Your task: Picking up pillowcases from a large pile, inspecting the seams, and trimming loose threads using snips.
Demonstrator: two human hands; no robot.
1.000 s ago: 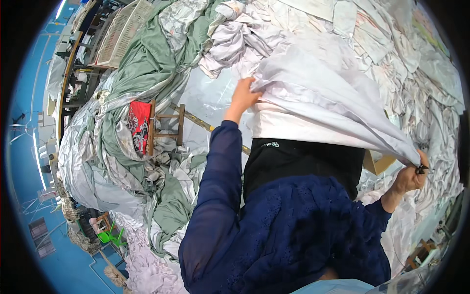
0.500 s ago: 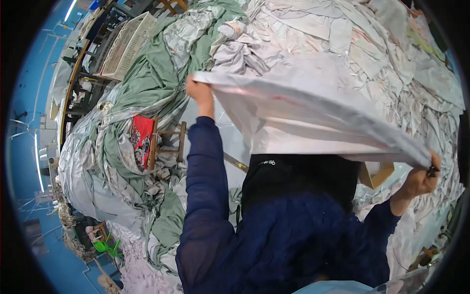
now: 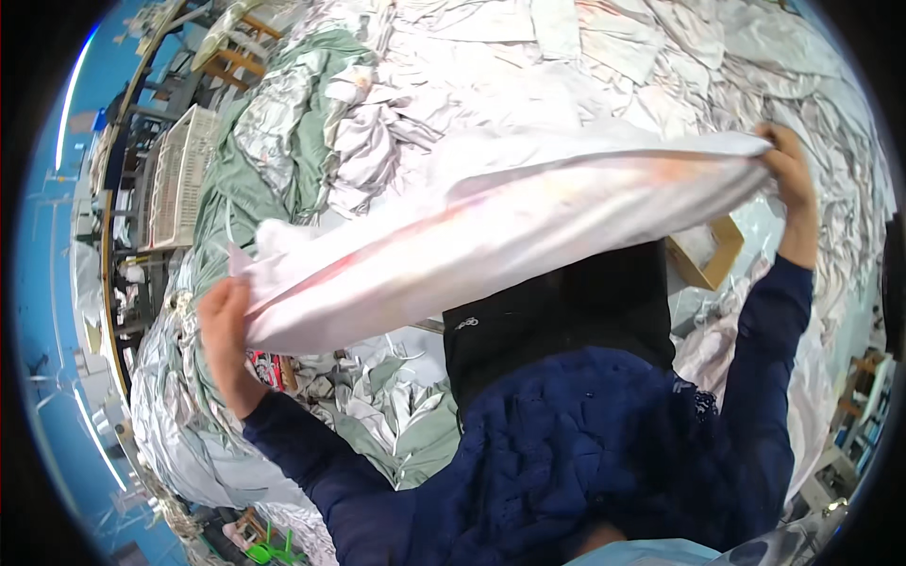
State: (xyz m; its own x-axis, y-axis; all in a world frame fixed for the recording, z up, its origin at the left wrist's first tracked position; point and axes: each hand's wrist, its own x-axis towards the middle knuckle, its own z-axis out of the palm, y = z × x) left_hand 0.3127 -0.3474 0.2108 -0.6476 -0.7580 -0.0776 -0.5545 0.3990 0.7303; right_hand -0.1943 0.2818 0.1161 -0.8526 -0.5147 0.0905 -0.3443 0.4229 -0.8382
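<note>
So both hands are up holding a big white cloth [image 3: 491, 236] stretched out between them, kind of sagging into a long soft fold like a hammock. The fabric looks thin and smooth, a bit shiny where the light hits, with faint pinkish-red streaks showing along the middle of it. The left hand [image 3: 219, 325] has its fingers wrapped tight around a bunched-up corner at the left end, and the right hand [image 3: 788, 174] is pinching the other end up high on the right, fingers curled shut over the edge. Both arms are in dark blue knitted sleeves [image 3: 755, 377], chunky textured stuff.

The cloth hangs in the air over a giant heap of crumpled white laundry [image 3: 585, 66] that fills basically the whole top of the view, all wrinkles and rumpled folds. Mixed in on the left side there's pale green sheets [image 3: 283, 141], also crumpled, and more green and silvery-white pieces [image 3: 387, 434] lower down under the left arm. A white plastic basket [image 3: 184, 174] with a grid pattern sits at the far left by the pile's edge. Under the right end of the cloth there's a tan cardboard box [image 3: 708, 255], partly hidden by it. A black garment [image 3: 557, 321] sits right in front of the person's chest, its upper part covered by the sagging cloth.
</note>
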